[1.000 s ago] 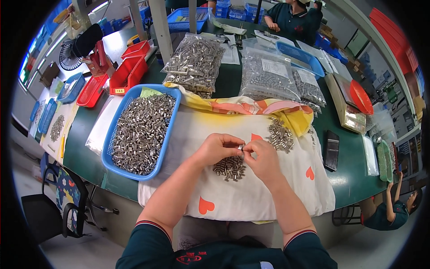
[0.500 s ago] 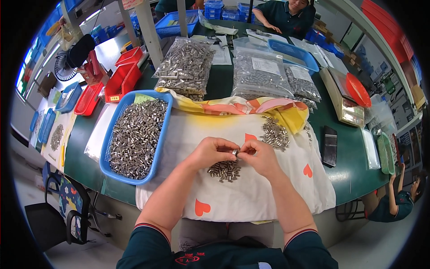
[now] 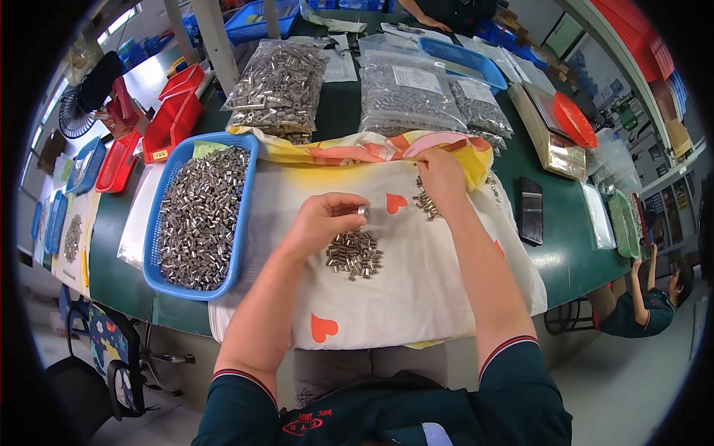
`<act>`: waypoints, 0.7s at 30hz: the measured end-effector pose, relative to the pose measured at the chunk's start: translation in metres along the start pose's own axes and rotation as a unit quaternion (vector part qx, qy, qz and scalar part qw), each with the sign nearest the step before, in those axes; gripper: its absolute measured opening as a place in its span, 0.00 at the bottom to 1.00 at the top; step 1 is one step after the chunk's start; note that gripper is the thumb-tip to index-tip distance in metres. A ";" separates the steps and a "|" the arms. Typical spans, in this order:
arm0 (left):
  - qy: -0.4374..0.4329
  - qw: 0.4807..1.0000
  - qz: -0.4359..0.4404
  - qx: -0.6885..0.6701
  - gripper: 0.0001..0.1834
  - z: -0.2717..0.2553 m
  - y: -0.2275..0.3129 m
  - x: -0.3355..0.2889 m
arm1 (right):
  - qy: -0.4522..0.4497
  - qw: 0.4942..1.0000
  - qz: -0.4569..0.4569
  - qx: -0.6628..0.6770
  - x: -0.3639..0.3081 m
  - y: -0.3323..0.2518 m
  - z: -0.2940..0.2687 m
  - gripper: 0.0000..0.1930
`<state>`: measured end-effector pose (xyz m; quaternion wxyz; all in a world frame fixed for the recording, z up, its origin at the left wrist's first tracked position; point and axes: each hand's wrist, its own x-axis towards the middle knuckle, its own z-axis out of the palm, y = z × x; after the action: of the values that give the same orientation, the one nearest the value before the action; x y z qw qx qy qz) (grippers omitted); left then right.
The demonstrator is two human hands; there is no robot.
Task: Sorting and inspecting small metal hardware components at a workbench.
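Observation:
My left hand (image 3: 326, 223) is closed, pinching a small shiny metal ring (image 3: 364, 211) between thumb and fingers. Just below it, a small heap of short metal tubes (image 3: 354, 255) lies on a white cloth (image 3: 405, 301) printed with red hearts. My right hand (image 3: 444, 180) reaches farther away, fingers bent down over a second heap of small metal tubes (image 3: 425, 202). Its fingers look drawn together, and whatever is between their tips is hidden. Left of the cloth stands a blue basket (image 3: 152, 241) filled with many more such tubes.
Bulging clear bags of metal parts (image 3: 275, 89) and further bags (image 3: 409, 100) stand behind the cloth's rolled yellow edge. A dark phone-like object (image 3: 531, 212) lies on the green table at right. Red bins (image 3: 169, 123) stand at far left. A co-worker's hand (image 3: 433, 23) rests across the table.
My right hand has left my left hand and moved away to the far heap. My left hand keeps hold of the metal ring. The whole view has shifted somewhat.

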<state>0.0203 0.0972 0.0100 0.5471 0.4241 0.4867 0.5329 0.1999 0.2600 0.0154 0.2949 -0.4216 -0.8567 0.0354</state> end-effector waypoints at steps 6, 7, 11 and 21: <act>0.000 1.000 -0.004 -0.012 0.14 0.005 -0.004 -0.001 | -0.107 0.979 -0.029 -0.168 0.009 0.000 0.019 0.08; 0.000 1.000 -0.004 -0.013 0.14 0.005 -0.001 -0.003 | -0.108 0.978 -0.030 -0.174 0.008 -0.001 0.018 0.08; -0.001 1.000 -0.016 -0.002 0.15 0.002 -0.001 -0.004 | -0.108 0.978 -0.054 -0.168 0.009 -0.001 0.020 0.08; -0.003 1.000 -0.010 0.000 0.13 0.003 0.003 -0.002 | -0.129 0.961 -0.089 -0.227 0.014 0.012 0.024 0.08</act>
<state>0.0225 0.0952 0.0133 0.5541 0.4205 0.4894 0.5260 0.1888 0.2824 -0.0009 0.0802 -0.3910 -0.9073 -0.1320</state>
